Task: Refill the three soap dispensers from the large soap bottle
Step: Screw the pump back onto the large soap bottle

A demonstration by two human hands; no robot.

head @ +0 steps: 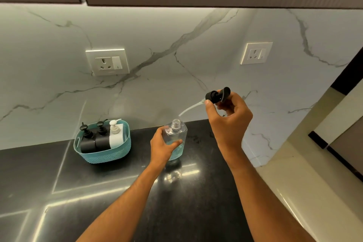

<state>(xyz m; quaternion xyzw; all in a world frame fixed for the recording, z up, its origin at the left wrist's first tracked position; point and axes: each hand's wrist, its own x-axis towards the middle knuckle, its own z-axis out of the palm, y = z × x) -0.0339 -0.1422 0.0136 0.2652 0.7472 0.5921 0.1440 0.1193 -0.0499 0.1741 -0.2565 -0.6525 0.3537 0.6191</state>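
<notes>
The clear soap bottle [175,139], uncapped and holding a little blue liquid, was stood upright near the back edge of the dark desk [98,192], toward its right end. It was gripped round the body by the left hand [163,147], fingers curled about it. The black pump head [217,95] was pinched in the right hand [228,120], raised above and to the right of the bottle, its pale dip tube [189,108] slanted down toward the open neck without touching it. A teal basket [104,155] was set near the back edge, left of the bottle and apart from it; two black dispensers [94,141] and one white dispenser [116,136] were held in it. Bare desk was seen in front of the basket and the bottle. The marble wall [176,45] with two sockets [107,61] bounded the back.
</notes>
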